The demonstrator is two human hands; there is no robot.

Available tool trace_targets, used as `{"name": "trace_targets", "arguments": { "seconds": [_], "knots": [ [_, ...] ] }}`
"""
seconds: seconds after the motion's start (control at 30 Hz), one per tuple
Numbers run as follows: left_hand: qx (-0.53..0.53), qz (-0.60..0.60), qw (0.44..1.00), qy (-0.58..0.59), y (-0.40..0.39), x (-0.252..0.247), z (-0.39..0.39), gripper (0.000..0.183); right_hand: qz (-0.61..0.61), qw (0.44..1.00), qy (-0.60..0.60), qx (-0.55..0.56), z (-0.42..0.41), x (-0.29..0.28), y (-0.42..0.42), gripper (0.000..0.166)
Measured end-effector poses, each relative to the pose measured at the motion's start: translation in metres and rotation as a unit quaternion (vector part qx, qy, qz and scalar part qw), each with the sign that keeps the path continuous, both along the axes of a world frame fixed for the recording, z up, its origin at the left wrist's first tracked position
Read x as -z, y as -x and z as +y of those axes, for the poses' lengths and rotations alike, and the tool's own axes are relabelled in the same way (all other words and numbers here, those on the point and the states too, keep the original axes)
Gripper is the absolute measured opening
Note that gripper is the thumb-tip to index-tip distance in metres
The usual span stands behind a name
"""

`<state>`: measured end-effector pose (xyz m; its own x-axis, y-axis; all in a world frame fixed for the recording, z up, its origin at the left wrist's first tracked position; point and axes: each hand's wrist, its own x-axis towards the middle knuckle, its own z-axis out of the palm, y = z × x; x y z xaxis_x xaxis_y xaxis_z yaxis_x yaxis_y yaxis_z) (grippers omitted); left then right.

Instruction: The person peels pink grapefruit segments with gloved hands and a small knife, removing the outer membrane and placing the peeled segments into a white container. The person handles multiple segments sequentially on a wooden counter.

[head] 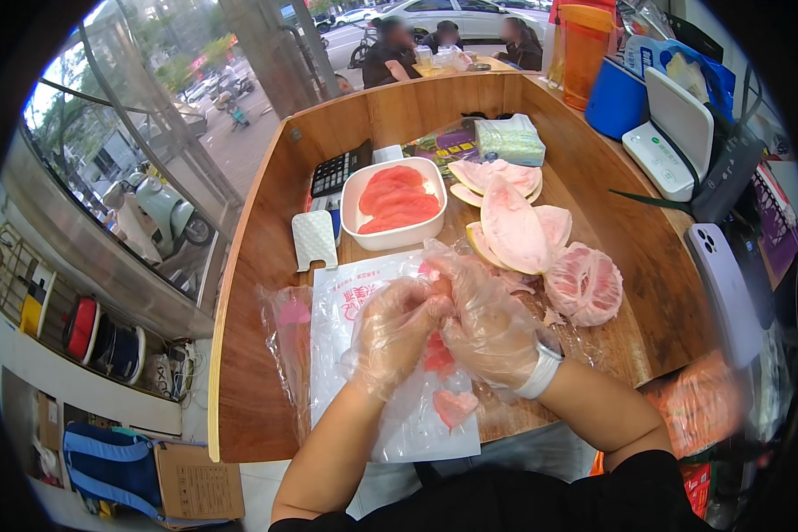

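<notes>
Both my hands wear clear plastic gloves and meet above a white paper bag (346,332) with red print. My left hand (399,326) and my right hand (485,319) pinch a small piece of pink pomelo flesh (441,287) between their fingertips, mostly covered by the fingers. Red pulp (437,359) shows just below them, and a loose pomelo piece (454,407) lies lower on the bag. A white plastic tub (394,236) behind the hands holds peeled red segments (399,199). To the right sit a partly peeled pomelo (584,284) and several thick rind pieces (515,226).
A calculator (336,174), a white phone stand (314,238) and a tissue pack (511,139) lie farther back. Wooden walls (399,100) border the desk. A phone (721,286), an open white case (665,159) and an orange bottle (586,60) line the right ledge. People sit outside beyond the desk.
</notes>
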<state>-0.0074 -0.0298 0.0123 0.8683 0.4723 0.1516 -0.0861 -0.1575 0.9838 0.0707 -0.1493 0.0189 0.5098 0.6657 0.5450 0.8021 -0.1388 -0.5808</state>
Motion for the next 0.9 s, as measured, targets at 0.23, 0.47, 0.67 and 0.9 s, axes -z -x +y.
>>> {"name": "trace_targets", "arguments": {
  "seconds": [0.23, 0.47, 0.67, 0.9],
  "knots": [
    [0.042, -0.036, 0.997, -0.062, -0.002, 0.007, 0.011, 0.005, 0.114, 0.99, -0.018, -0.078, 0.001, 0.006, -0.01, 0.039],
    [-0.064, -0.19, 0.906, -0.373, -0.006, 0.005, 0.004, 0.014, -0.011, 1.0, -0.001, -0.018, -0.001, 0.0, -0.006, 0.032],
    [-0.114, -0.181, 0.902, -0.377, -0.006, 0.003, -0.001, 0.013, -0.072, 0.997, 0.031, -0.019, 0.0, 0.001, -0.007, 0.031],
    [-0.14, -0.164, 0.905, -0.366, -0.007, -0.001, -0.003, 0.015, -0.134, 0.99, 0.005, -0.033, -0.005, -0.001, -0.007, 0.038]
  ]
}}
